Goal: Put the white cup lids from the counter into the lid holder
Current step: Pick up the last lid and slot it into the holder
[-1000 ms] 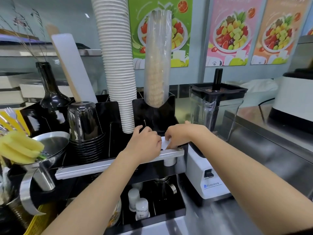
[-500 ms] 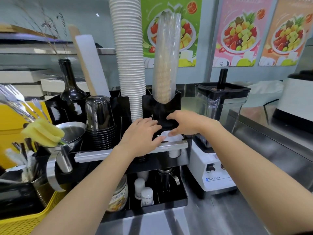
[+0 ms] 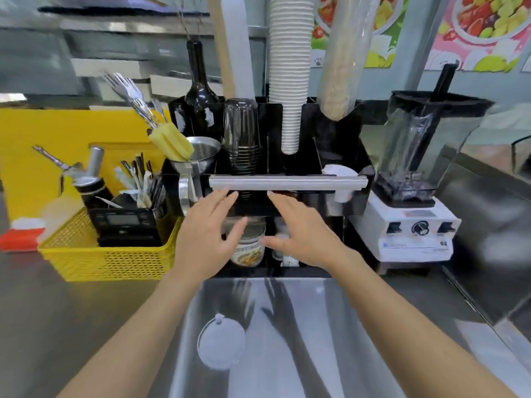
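One white cup lid (image 3: 220, 341) lies flat on the steel counter, near me and below my left forearm. White lids (image 3: 336, 171) sit in the right compartment of the black lid holder (image 3: 339, 145), behind its silver bar (image 3: 287, 183). My left hand (image 3: 205, 239) and my right hand (image 3: 304, 234) hover side by side in front of the holder's lower shelf, fingers spread, both empty. They are well above and beyond the lid on the counter.
A tall stack of white paper cups (image 3: 290, 73) and a sleeve of clear cups (image 3: 343, 58) stand in the holder. A blender (image 3: 416, 179) is at the right, a yellow basket (image 3: 112, 251) of tools at the left. A jar (image 3: 248, 248) sits on the lower shelf.
Both hands have pulled back and down from the holder's right compartment, leaving the white lids there. The view has tilted down, and the lid on the counter is now in sight.
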`<state>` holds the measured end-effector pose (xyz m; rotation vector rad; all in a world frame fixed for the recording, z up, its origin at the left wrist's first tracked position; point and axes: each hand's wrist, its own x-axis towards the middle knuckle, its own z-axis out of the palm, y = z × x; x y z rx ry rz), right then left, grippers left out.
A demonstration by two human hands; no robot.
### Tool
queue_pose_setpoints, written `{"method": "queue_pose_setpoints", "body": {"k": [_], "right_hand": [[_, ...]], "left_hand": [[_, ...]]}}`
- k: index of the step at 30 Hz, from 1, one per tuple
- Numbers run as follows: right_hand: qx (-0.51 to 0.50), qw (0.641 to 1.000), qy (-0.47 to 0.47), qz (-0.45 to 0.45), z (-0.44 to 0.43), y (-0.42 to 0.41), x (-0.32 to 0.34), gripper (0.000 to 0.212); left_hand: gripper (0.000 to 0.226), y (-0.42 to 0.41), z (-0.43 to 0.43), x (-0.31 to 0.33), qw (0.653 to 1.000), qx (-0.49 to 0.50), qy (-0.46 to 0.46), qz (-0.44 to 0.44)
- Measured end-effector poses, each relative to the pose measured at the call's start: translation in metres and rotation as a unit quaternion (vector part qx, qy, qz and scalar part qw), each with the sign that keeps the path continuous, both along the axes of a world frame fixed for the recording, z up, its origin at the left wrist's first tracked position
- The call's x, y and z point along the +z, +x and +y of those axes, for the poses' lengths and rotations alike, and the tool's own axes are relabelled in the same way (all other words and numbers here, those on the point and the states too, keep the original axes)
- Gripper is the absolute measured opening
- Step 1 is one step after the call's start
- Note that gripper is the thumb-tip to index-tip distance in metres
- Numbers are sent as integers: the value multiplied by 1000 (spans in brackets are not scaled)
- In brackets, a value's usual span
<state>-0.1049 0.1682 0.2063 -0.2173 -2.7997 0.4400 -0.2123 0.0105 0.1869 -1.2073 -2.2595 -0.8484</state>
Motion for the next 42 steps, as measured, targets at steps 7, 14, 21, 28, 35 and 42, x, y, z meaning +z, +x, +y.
{"method": "queue_pose_setpoints", "body": {"k": [7, 14, 21, 28, 35, 42], "right_hand": [[15, 991, -63, -121, -67, -11, -99, 95], [-14, 974, -121, -189, -114, -6, -173, 90], [-26, 976, -134, -169, -128, 2, -196, 70], [-19, 980, -159, -120, -117, 10, -166, 73], [-4, 989, -146, -23, -78, 14, -100, 82], [13, 996, -55, 67, -31, 26, -35, 93]], "left_hand": [[73, 9, -56, -103, 982, 62, -94, -152], [88, 27, -86, -177, 942, 60, -173, -280], [58, 39, -97, -202, 935, 28, -183, -302], [37, 35, -80, -166, 894, 18, -12, -448], [38, 22, -36, -84, 814, 13, 133, -565], [17, 28, 7, -5, 743, -110, 179, -635]]}}
